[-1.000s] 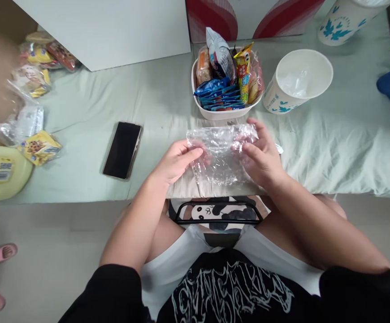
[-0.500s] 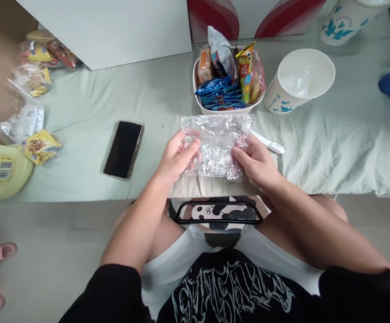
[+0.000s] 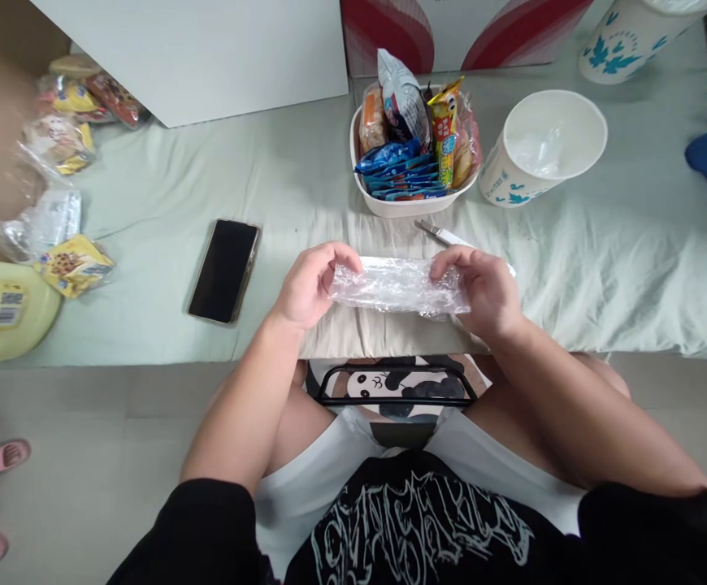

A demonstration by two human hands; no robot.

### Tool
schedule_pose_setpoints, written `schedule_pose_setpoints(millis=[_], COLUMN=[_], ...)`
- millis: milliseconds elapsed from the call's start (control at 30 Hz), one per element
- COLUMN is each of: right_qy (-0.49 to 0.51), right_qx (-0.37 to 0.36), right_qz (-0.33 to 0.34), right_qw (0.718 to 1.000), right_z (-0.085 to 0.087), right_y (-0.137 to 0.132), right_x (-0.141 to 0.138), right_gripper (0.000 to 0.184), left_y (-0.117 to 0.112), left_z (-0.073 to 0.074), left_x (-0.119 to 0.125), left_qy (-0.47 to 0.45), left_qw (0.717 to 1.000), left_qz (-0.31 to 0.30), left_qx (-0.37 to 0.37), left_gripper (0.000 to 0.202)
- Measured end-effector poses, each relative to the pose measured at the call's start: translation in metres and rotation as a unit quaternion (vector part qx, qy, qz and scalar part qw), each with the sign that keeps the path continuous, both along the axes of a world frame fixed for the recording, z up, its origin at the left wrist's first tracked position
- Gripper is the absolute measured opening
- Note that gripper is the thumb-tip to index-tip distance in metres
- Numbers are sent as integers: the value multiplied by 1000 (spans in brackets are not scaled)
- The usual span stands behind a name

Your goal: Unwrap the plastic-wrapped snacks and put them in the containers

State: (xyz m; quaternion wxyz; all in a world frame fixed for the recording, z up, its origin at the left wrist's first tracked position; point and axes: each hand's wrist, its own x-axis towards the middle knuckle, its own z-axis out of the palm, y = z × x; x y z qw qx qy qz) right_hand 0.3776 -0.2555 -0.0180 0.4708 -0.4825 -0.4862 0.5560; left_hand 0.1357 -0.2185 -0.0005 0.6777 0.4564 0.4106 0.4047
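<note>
A crinkled clear plastic bag (image 3: 399,284), folded into a narrow strip, stretches between my two hands above the front of the bed. My left hand (image 3: 315,280) grips its left end, and my right hand (image 3: 481,284) grips the right end, fingers curled over the top edge. Just beyond my right hand lies a white-handled utility knife (image 3: 444,234), its far end partly hidden behind that hand. Past the bag stands a white basket (image 3: 399,206) packed with snacks, among them a row of blue packets (image 3: 407,180) and a yellow-orange packet (image 3: 444,134).
A phone (image 3: 223,270) lies left of my hands. At far left are packaged snacks (image 3: 76,264) and a yellow-green bottle (image 3: 6,313). White paper buckets (image 3: 509,187) stand to the right, boxes (image 3: 219,57) at the back. A panda-print stool (image 3: 399,413) sits between my legs.
The plastic bag has gone from a spread-out sheet to a narrow folded strip. Both hands have shifted slightly outward, and more of the knife now shows.
</note>
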Motion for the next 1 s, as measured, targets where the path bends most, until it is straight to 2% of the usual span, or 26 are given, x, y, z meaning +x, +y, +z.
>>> schedule_pose_setpoints(millis=[67, 167, 233, 333, 433, 500, 600, 667, 733, 767, 867, 933, 1000], right_qy=[-53, -97, -69, 25, 86, 96, 72, 40, 0, -25, -114, -163, -192], right_qx=[28, 17, -13, -41, -72, -95, -115, -103, -68, -42, 77, 165, 227], right_qz=[13, 26, 0, -49, -59, -21, 127, 230, 261, 242, 124, 60, 33], right_qw=[998, 995, 998, 998, 992, 991, 983, 967, 963, 969, 983, 971, 954], right_z=[1, 4, 6, 8, 10, 13, 16, 16, 15, 14, 12, 11, 10], right_y=[-1, -4, -4, -1, 4, 5, 0, -5, -9, -10, -10, -8, -7], right_x=[2, 1, 1, 5, 10, 11, 7, 2, -2, -3, -4, -3, -3], right_gripper=[54, 35, 28, 44, 30, 29, 37, 34, 28, 27, 20, 14, 9], left_y=[0, -2, -2, -1, 0, -1, -5, -6, -6, -5, -4, -6, -10], left_z=[-3, -9, -10, -7, -1, 1, 0, -2, -3, -4, -3, -3, -4], left_x=[-2, -5, -5, -5, -6, -5, -1, 2, 5, 5, 6, 6, 9], left_qy=[45, 74, 66, 30, 3, -2, -1, -8, -22, -27, -2, 38, 67], left_qw=[999, 996, 997, 999, 1000, 999, 994, 993, 994, 995, 997, 994, 986], left_qz=[-9, -24, -28, -9, -7, -47, -102, -112, -103, -90, -64, -102, -155], left_qx=[29, 47, 42, 27, 8, -14, -30, -29, -24, -13, 33, 30, 8], left_gripper=[25, 24, 31, 46, 58, 60, 60, 62, 65, 67, 68, 71, 79])
